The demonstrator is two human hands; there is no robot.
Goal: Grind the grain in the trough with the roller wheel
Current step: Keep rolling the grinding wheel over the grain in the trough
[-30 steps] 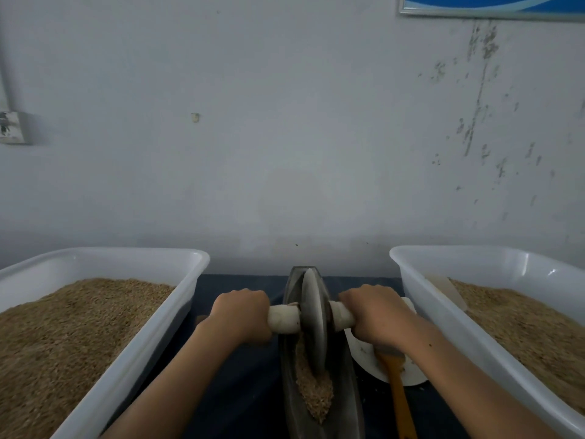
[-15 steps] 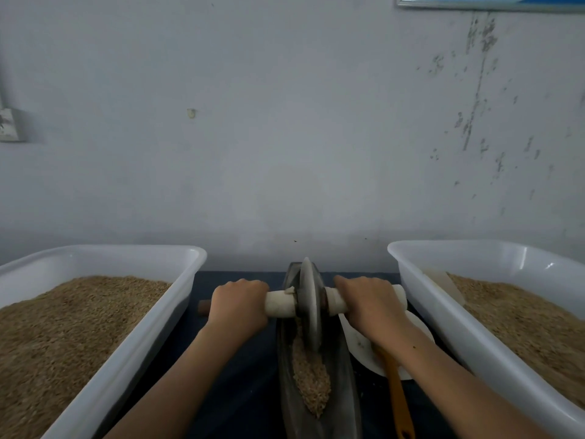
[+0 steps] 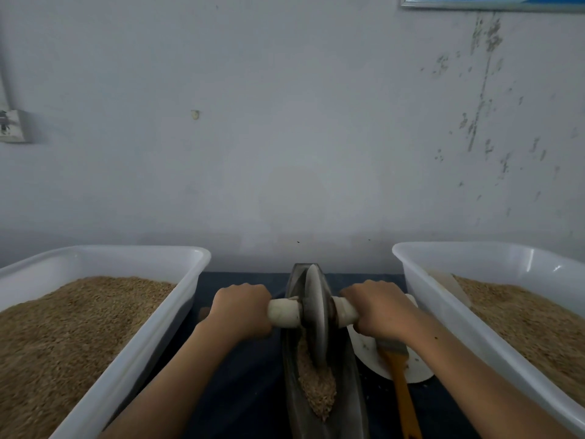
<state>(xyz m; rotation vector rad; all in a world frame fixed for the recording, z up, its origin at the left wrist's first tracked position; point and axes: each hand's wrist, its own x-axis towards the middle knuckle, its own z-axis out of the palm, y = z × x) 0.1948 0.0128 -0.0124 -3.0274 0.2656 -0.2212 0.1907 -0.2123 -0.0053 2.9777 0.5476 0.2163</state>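
Either side of the roller wheel point(image 3: 315, 315): both hands on its pale cross handle point(image 3: 283, 313)
left hand point(image 3: 242, 308): fingers wrapped round the handle's left end, knuckles up, just left of the wheel
right hand point(image 3: 378, 307): fingers wrapped round the handle's right end, just right of the wheel
roller wheel: grey disc standing upright on edge in the trough point(image 3: 351, 391), toward its far end, lower rim down in the grain
grain point(image 3: 318, 388): tan heap in the trough's groove, on the near side of the wheel, touching its rim
trough: dark narrow boat shape running away from the camera, on a dark blue cloth point(image 3: 250, 388)
white plate point(image 3: 368, 350): right of the wheel, just beside the trough, partly under the right wrist
brush point(image 3: 400, 384): orange handle, head resting on the plate
left tub point(image 3: 133, 369): white plastic, well left of the wheel, holds tan grain
right tub point(image 3: 443, 296): white plastic, right of the wheel, holds tan grain, touching the plate's far edge or over it, cannot tell
wall point(image 3: 285, 137): pale, scuffed, behind the wheel
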